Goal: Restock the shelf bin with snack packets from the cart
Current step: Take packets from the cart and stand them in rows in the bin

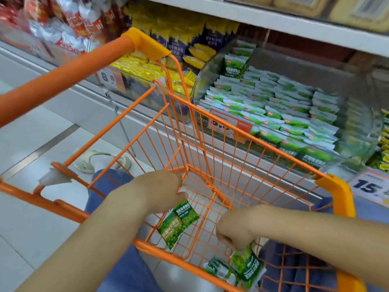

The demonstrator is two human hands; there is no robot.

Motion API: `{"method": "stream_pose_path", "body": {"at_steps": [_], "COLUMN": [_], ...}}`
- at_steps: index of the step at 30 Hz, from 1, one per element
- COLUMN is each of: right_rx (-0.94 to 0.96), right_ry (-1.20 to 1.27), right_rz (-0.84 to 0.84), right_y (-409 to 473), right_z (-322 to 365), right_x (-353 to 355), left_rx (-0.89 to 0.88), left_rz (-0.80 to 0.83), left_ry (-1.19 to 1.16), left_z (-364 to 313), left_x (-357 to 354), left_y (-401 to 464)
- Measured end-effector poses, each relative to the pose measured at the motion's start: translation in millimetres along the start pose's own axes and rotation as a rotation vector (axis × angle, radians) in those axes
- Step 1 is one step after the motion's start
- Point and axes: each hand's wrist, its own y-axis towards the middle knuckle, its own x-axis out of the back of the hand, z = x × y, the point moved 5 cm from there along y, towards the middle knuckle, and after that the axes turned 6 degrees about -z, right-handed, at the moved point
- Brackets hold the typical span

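Down inside the orange wire cart (237, 157) both hands are at work. Left hand (160, 190) reaches over the near rim, fingers curled round the top edge of a green snack packet (179, 223) that hangs tilted above the cart floor. Right hand (235, 228) is lower and nearer the camera, fingertips pinching the top of a second green packet (249, 265) — another packet (217, 269) lies on the wire floor just beside it. Beyond the cart's far side stands the clear shelf bin (357, 131), filled with rows of the same green packets, an orange price tag (229, 125) on its front. Yellow packets (145, 68) fill the neighbouring bin to the left
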Motion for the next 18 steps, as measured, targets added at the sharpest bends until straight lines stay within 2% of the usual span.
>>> {"method": "stream_pose_path", "body": {"at_steps": [1,3,5,7,9,10,12,15,18], "right_rx": [-0.007,-0.062,-0.124,-0.127,-0.06,-0.028,0.026,0.076,0.122], "right_ry": [0.072,0.257,0.505,0.85,1.247,1.39,1.508,1.599,1.678], "right_rz": [-0.047,-0.246,-0.518,-0.83,-1.076,-1.136,-1.195,-1.25,-1.306], "right_y": [-7,-22,-43,-68,-83,-87,-89,-91,-95], "right_z": [-5,-24,-48,-64,-75,-74,-69,-64,-62], "right_x": [12,44,72,95,102,104,104,103,101], "left_rx": [-0.001,0.012,0.018,0.05,0.085,0.105,0.163,0.165,0.089], "left_rz": [0.006,-0.046,-0.262,-0.419,-0.49,-0.468,-0.397,-0.335,-0.38], "left_ry": [0.004,0.019,-0.092,-0.415,-0.804,-0.962,-1.192,-1.403,-1.562], "left_z": [-1,-2,-3,-3,3,5,9,4,-4], "left_x": [-1,6,25,43,52,52,48,48,59], "left_y": [-1,-4,-6,-11,-10,-9,-6,-7,-9]}}
